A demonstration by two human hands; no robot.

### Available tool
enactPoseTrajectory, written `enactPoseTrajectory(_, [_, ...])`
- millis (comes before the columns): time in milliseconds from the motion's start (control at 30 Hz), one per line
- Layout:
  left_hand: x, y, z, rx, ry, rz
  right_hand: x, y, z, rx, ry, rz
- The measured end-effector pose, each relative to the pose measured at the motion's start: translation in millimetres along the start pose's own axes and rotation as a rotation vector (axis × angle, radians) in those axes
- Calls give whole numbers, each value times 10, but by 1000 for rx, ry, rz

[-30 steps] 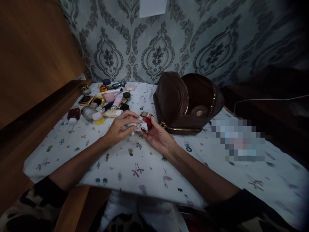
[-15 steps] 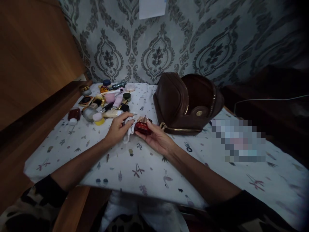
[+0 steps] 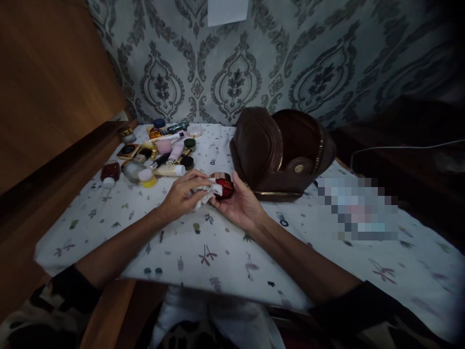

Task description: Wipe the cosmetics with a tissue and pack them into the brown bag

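Note:
My right hand [image 3: 241, 203] holds a dark red jar [image 3: 225, 187] with a shiny metallic lid, thumb at its right side and fingers beneath. Pinched in my left hand [image 3: 183, 195] is a crumpled white cloth or tissue [image 3: 209, 192], which lies against the left side of the jar. Just behind my left hand rests a cream tube [image 3: 167, 170] with a white cap. A brown bag [image 3: 254, 150] stands open behind my right hand, its gold zipper undone.
Several cosmetics, among them a pink jar [image 3: 164, 146], a yellow-and-white jar [image 3: 147, 178] and a dark red bottle [image 3: 110, 172], cover the table's back left. A blurred flat item [image 3: 358, 208] lies right on the patterned tablecloth [image 3: 225, 252]. Wooden furniture [image 3: 54, 72] borders the left.
The jar has turned and shifted slightly right in my right hand. My left hand has moved right, bringing the white cloth onto the jar's side.

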State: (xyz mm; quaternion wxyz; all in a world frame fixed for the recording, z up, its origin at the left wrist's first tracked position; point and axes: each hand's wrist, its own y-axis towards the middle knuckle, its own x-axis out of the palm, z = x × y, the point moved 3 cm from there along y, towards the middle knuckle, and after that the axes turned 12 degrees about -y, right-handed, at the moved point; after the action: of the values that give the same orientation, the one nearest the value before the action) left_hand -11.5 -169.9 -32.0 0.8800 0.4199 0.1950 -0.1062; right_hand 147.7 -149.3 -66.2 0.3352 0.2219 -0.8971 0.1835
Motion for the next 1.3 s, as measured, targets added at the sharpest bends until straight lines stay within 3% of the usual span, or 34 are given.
enactPoseTrajectory(300, [2, -39, -130, -278, -58, 134, 9, -12, 41, 18, -8, 18])
enactPoseTrajectory(500, [-2, -14, -69, -185, -46, 90, 13, 10, 0, -45, 44, -5])
enactPoseTrajectory(767, [42, -5, 33, -14, -31, -28, -71, 40, -24, -62, 67, 65])
enactPoseTrajectory(867, [44, -13, 17, -42, -34, -16, -79, 39, -20, -92, 21, 63])
enactPoseTrajectory(1100, [-16, -25, -134, -229, -82, 141, -21, 14, 16, -36, 12, 23])
enactPoseTrajectory(1300, [-13, -17, -90, -149, -65, 87, -33, 34, -8, -66, 37, 51])
